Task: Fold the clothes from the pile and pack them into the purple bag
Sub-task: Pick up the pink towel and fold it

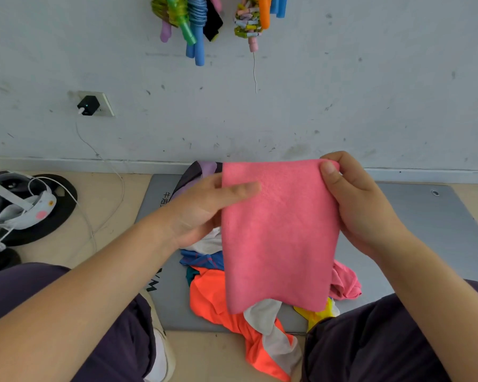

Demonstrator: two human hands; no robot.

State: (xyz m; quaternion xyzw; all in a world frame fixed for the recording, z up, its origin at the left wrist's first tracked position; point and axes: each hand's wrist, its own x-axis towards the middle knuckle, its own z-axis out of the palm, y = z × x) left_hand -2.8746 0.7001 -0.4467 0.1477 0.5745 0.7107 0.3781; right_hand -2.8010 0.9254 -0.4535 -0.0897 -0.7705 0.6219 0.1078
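Note:
A folded pink cloth [279, 232] hangs in the air in front of me. My right hand [359, 205] pinches its top right corner, thumb on the front. My left hand [204, 208] holds the left edge, with the thumb lying across the front and the fingers behind. Below it a pile of clothes [226, 296] lies on a grey mat [414, 216]: orange, white, blue, yellow and pink pieces. The purple bag [202, 172] shows at the far end of the mat by the wall, mostly hidden behind the cloth and my left hand.
My legs in dark trousers frame the mat on both sides. A headset with white cables [20, 205] sits on the floor at left. A charger [88, 106] is plugged into the wall socket. Coloured skipping ropes [193, 20] hang on the wall above.

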